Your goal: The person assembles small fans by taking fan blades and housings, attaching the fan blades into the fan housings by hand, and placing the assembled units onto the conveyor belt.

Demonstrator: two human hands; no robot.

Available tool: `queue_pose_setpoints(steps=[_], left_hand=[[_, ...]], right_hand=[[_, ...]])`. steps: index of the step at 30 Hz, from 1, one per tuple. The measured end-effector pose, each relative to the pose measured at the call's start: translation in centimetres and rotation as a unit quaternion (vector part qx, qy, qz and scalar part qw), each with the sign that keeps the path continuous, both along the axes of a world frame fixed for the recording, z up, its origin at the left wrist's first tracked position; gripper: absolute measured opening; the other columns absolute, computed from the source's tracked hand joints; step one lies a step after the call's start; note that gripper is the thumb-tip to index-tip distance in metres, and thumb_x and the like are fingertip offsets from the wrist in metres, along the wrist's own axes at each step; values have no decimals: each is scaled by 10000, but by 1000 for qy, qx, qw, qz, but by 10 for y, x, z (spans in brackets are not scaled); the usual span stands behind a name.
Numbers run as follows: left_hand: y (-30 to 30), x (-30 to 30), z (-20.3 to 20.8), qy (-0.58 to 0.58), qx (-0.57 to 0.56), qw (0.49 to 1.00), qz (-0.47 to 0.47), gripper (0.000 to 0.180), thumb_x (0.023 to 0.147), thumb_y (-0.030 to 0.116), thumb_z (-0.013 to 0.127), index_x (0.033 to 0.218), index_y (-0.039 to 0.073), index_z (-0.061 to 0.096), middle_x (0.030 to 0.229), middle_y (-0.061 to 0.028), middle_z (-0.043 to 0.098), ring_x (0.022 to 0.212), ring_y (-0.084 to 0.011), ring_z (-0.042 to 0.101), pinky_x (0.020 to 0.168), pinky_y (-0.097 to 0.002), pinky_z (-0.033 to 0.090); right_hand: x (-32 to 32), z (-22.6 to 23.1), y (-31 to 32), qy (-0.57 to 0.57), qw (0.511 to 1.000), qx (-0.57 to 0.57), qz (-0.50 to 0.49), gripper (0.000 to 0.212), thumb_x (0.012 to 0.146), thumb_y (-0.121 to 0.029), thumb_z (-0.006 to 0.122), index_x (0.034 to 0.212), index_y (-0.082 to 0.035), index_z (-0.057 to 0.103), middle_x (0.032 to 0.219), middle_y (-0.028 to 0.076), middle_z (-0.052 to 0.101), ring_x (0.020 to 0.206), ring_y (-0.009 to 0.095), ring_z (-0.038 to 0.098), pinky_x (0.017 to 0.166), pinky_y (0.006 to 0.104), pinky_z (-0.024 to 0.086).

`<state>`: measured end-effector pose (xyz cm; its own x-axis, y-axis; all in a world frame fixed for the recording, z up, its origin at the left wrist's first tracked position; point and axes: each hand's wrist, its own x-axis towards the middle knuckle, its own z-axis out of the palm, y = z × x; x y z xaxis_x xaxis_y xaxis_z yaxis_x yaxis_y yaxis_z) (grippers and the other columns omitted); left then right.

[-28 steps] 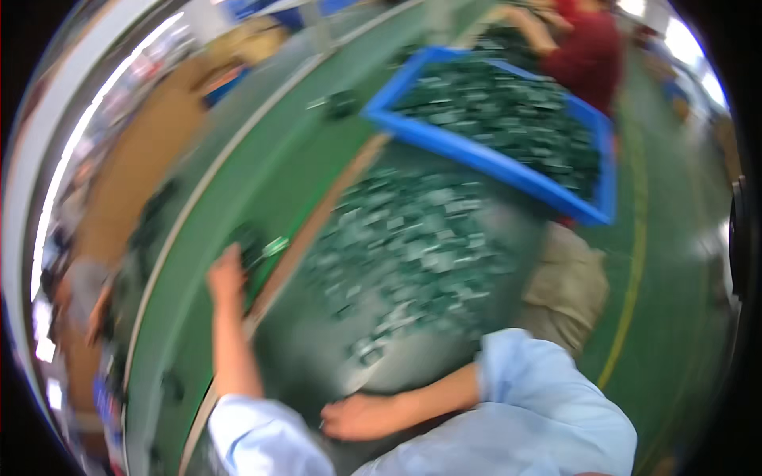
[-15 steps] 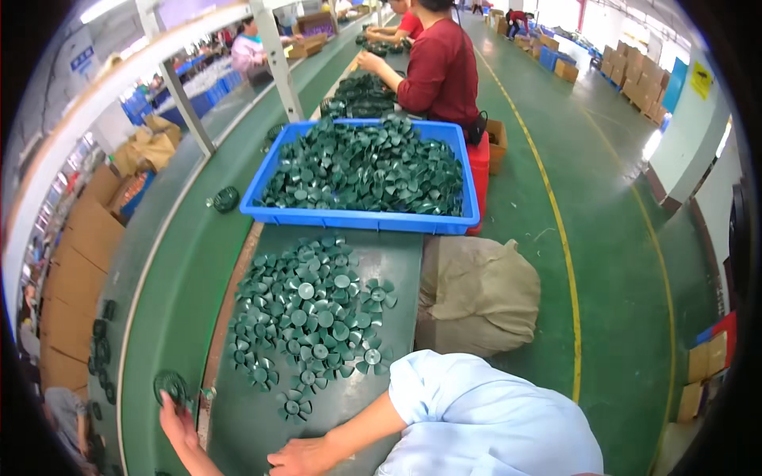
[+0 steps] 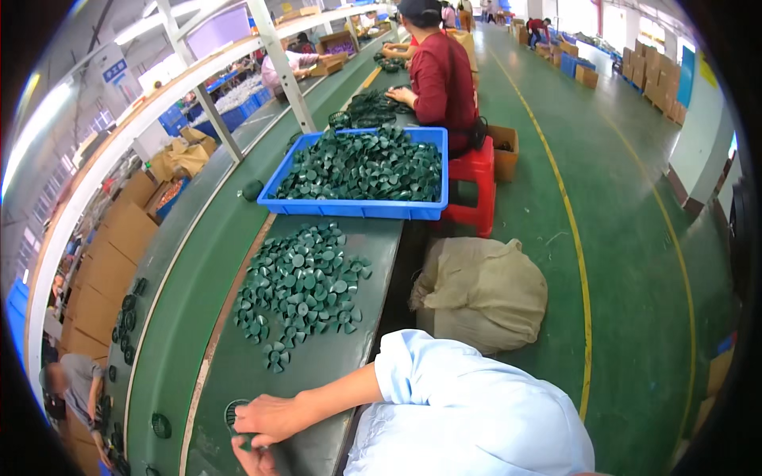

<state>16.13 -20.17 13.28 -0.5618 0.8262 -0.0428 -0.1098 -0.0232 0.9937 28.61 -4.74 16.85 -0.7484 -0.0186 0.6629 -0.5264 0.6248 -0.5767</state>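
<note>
Both hands are together low over the grey-green worktop [image 3: 317,397]. A dark green round fan cage with ribs [image 3: 231,412] shows at the edge of my right hand [image 3: 274,418], whose fingers are closed over it. Just below, my left hand [image 3: 254,458] grips the same part from underneath, partly cut off by the lower edge. The right hand hides most of the cage. Beyond them lies a loose pile of dark green fan blades [image 3: 302,278], with one fan blade [image 3: 276,357] nearest my hands.
A blue tray [image 3: 357,209] heaped with fan blades stands behind the pile. On the left runs a green conveyor belt [image 3: 186,317] carrying another fan cage [image 3: 161,426]. A cloth-covered bundle [image 3: 484,293] and red stool [image 3: 474,178] are at right. A person in red [image 3: 444,79] sits farther along.
My left hand has come right from the conveyor belt to the worktop, bringing a fan cage. My right hand has moved up and left to meet it. The view has shifted.
</note>
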Motion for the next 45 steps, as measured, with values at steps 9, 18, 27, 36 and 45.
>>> queue_pose_setpoints(steps=[9, 18, 27, 36, 45], left_hand=[[34, 51, -1, -287, 76, 953, 50, 417, 980, 463, 515, 1151, 88, 581, 1119, -61, 643, 979, -200, 640, 776, -368, 545], [25, 51, -3, -271, 58, 958, 74, 330, 973, 385, 566, 1074, 72, 601, 1012, -43, 664, 883, -169, 645, 721, -350, 530], [17, 53, -5, -105, 39, 989, 95, 186, 965, 201, 612, 1062, 49, 565, 932, -27, 626, 769, -115, 616, 649, -254, 511], [6, 38, 12, -64, 58, 986, 140, 259, 913, 77, 644, 1145, 0, 560, 960, -39, 618, 829, -119, 603, 707, -257, 496], [15, 57, 28, 123, -87, 975, 162, 334, 867, 117, 654, 1156, -36, 589, 993, -63, 651, 899, -115, 593, 807, -281, 501]], right_hand=[[33, -7, 7, -113, 970, 124, -176, 228, 718, -119, 704, 898, -8, 619, 905, 170, 575, 820, 346, 626, 663, 454, 519], [23, -18, 7, -115, 973, 118, -164, 209, 721, -125, 696, 857, 0, 599, 890, 184, 570, 807, 358, 623, 652, 454, 510], [14, -21, -8, -106, 969, 122, -187, 128, 762, -110, 624, 817, 3, 595, 832, 181, 560, 738, 356, 610, 626, 465, 498], [12, 8, -10, 56, 972, 109, -199, 157, 751, -140, 620, 842, -30, 555, 847, 141, 536, 826, 327, 556, 658, 420, 491], [7, -10, 47, -300, 933, -199, 25, 374, 795, -241, 746, 1021, 42, 652, 814, 77, 663, 742, 109, 603, 659, 286, 503]])
